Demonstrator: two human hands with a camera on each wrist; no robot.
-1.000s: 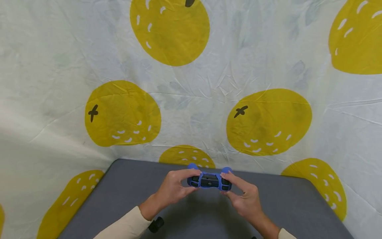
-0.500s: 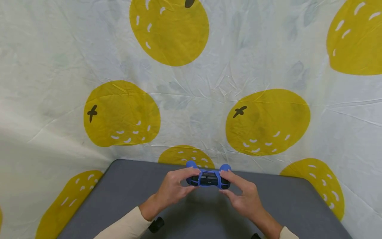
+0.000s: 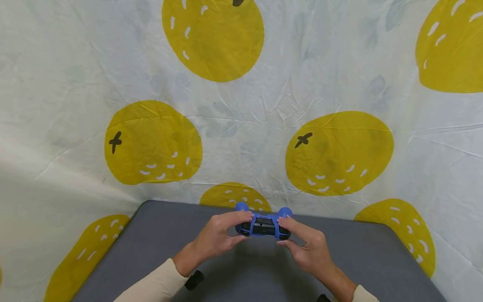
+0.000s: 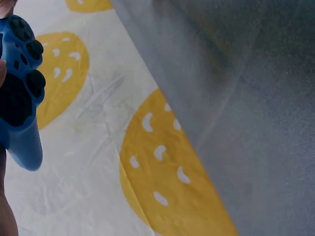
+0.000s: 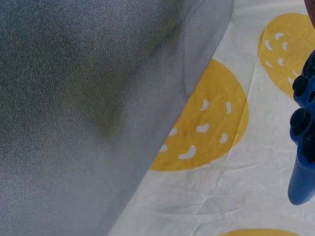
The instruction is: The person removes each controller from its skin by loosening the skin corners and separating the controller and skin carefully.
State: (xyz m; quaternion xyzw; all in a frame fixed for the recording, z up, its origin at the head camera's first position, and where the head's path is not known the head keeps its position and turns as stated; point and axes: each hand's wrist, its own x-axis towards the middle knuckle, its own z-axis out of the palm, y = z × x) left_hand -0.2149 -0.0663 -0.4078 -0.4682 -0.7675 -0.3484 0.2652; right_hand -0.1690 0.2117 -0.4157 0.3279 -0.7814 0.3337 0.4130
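Note:
A game controller point(image 3: 264, 226) in a blue cover is held up over the grey table, its black shoulder buttons and top edge turned toward the head camera and its two blue handles pointing away. My left hand point(image 3: 220, 233) pinches its left end between fingers and thumb. At the other end my right hand point(image 3: 307, 245) pinches it the same way. In the left wrist view the controller point(image 4: 22, 98) shows its thumbsticks and buttons at the left edge. The right wrist view has part of the controller point(image 5: 302, 132) at its right edge, with most of the right hand out of frame.
The grey table point(image 3: 170, 226) lies below both hands, which cast shadows on it. A white curtain point(image 3: 241, 147) printed with yellow fruit hangs behind and around it. Black wrist-camera parts point(image 3: 194, 280) show by the left sleeve.
The controller has tilted slightly, its handles rising a little and its top edge turning. Both hands keep their hold and stay almost in place.

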